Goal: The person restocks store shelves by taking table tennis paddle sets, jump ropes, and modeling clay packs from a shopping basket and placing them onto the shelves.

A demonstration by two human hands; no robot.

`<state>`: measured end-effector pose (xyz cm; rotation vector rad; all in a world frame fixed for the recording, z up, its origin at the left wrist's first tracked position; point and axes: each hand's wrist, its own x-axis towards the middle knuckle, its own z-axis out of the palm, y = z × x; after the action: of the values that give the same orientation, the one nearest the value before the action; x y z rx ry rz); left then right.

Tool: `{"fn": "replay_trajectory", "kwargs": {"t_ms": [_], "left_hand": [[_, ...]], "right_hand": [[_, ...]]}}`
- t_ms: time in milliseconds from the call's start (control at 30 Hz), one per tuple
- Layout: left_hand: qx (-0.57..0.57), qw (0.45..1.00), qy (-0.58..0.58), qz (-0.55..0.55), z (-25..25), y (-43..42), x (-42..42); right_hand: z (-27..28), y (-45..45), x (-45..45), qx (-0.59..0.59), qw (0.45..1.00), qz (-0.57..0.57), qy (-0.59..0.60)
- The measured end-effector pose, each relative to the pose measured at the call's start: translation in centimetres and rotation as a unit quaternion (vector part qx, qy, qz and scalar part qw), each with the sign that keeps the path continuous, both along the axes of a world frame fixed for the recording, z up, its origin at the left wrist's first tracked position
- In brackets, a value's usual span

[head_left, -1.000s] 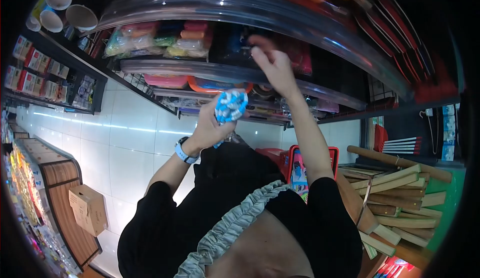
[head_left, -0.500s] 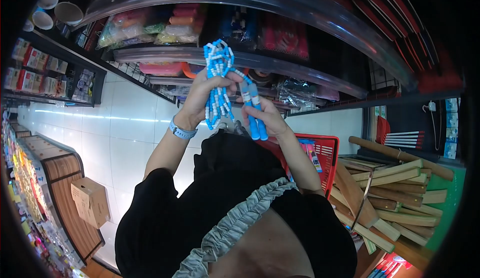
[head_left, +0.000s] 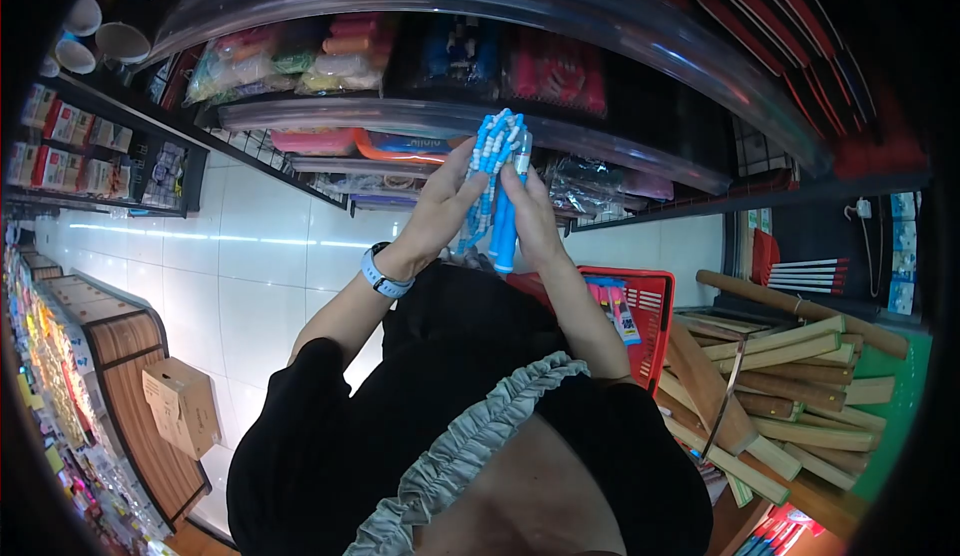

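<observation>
A blue and white beaded jump rope point(head_left: 489, 156), folded into loops, is held up in front of the shelves. My left hand point(head_left: 440, 203) is closed round the left side of the bundle. On the other side, my right hand point(head_left: 532, 214) grips the rope's blue handles point(head_left: 504, 236), which point downward side by side. The two hands are close together with the bundle between them. Behind the rope, packaged blue and pink goods point(head_left: 555, 74) lie on a shelf.
A red basket point(head_left: 655, 318) with packaged items is by my right forearm. Wooden bats point(head_left: 800, 396) lie stacked at the right. Clear-edged shelves point(head_left: 420, 116) span the front. A cardboard box point(head_left: 180, 406) stands at the lower left on a tiled floor point(head_left: 270, 246).
My right hand came down from the shelf and took hold of the handles. The rope, spread out half a second ago, is now gathered with its handles between both hands, further right.
</observation>
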<state>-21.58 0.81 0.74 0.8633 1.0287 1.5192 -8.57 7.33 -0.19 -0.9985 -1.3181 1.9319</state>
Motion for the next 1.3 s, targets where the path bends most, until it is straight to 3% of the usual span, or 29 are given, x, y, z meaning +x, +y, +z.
{"fn": "replay_trajectory", "kwargs": {"t_ms": [200,300,433,500,600,700,800,900,1000,1133,1300], "left_hand": [[-0.053,0.996,-0.072,0.008,0.1,0.1,-0.4],[-0.083,0.978,-0.193,0.018,-0.4,0.3,-0.3],[-0.069,0.960,-0.268,-0.031,0.0,0.6,-0.1],[-0.057,0.966,-0.249,-0.047,-0.2,0.8,0.0],[-0.074,0.986,-0.146,-0.033,0.9,0.6,0.1],[0.010,0.995,0.031,0.095,0.1,1.5,1.0],[0.100,0.899,0.369,0.214,0.0,2.0,-0.8],[0.101,0.882,0.431,0.164,0.2,2.1,-1.7],[0.018,0.914,0.385,0.128,1.3,2.0,-1.7],[0.038,0.898,0.418,0.135,1.1,2.3,-2.5],[0.034,0.887,0.441,0.132,0.6,2.2,-3.5]], "right_hand": [[0.7,0.6,-0.5,0.148,0.985,0.048,-0.073],[1.0,0.8,-0.7,0.232,0.967,0.052,-0.093],[1.1,1.5,-0.2,0.351,0.910,0.068,-0.210],[1.5,1.5,-0.3,0.308,0.926,0.063,-0.208],[1.2,1.4,-0.4,0.293,0.936,0.058,-0.187],[1.0,0.9,-0.5,0.291,0.925,0.066,-0.235],[1.6,0.0,-0.6,0.299,0.909,0.077,-0.280],[1.7,-0.4,-0.4,0.289,0.912,0.073,-0.283],[1.3,-0.6,-0.1,0.280,0.922,0.074,-0.258],[-0.6,-0.4,0.3,0.250,0.950,0.093,-0.164],[0.3,-1.3,-0.3,0.103,0.985,0.122,-0.062]]}}
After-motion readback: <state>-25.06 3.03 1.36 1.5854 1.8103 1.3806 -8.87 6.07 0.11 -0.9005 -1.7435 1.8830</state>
